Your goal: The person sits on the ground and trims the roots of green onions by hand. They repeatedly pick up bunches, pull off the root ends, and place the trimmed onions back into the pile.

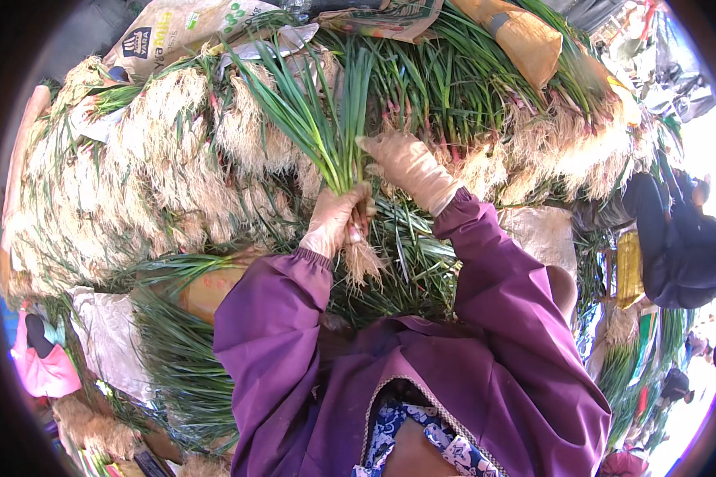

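Observation:
In front of me, a bunch of spring onions (338,139) stands upright, its green leaves fanning upward and its pale roots hanging below. My left hand (331,222), in a pale glove, is closed round its lower stems just above the roots. Close to the leaves on the right is my right hand (410,165), also gloved. One of its fingers stretches toward the leaf edge, apart from the others, and I see nothing held in it. More green leaves (406,246) lie beneath the bunch.
Piled rows of spring onions (175,151) span the far side, roots facing me. A printed sack (183,36) and brown paper (529,48) lie on top. More leaves (183,350) lie at left beside a white sack (115,334). A person in dark clothes (676,246) is at right.

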Demonstrator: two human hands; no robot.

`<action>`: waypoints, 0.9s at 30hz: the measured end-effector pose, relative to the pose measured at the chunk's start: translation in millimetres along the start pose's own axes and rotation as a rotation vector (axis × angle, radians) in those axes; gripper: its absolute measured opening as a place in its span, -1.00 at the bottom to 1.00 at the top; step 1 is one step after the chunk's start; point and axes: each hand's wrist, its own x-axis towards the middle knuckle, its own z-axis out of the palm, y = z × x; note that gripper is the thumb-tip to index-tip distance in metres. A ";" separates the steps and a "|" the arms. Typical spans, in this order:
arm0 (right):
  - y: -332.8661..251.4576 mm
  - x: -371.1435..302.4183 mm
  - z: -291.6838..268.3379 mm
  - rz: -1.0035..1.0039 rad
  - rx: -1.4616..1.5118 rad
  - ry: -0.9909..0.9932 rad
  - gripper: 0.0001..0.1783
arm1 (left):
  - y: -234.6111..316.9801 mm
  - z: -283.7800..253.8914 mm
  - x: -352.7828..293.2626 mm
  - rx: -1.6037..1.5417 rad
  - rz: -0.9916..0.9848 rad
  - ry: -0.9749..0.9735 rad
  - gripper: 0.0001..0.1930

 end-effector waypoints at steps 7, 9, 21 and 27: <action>-40.3 -77.4 -27.4 -0.022 0.504 -0.043 -0.73 | 41.4 -6.9 -5.7 0.053 0.031 0.164 -0.76; -45.9 -114.9 -27.5 0.113 0.663 -0.351 -0.63 | 49.7 -14.1 -0.7 -0.263 0.022 0.061 -0.75; -65.4 -78.6 -25.0 0.258 0.578 0.192 -0.87 | 40.3 4.0 9.7 0.093 0.041 0.076 -0.66; -13.3 -107.6 -23.6 0.598 1.356 0.301 -0.86 | 47.7 -11.9 33.0 -0.324 0.095 -0.064 -0.73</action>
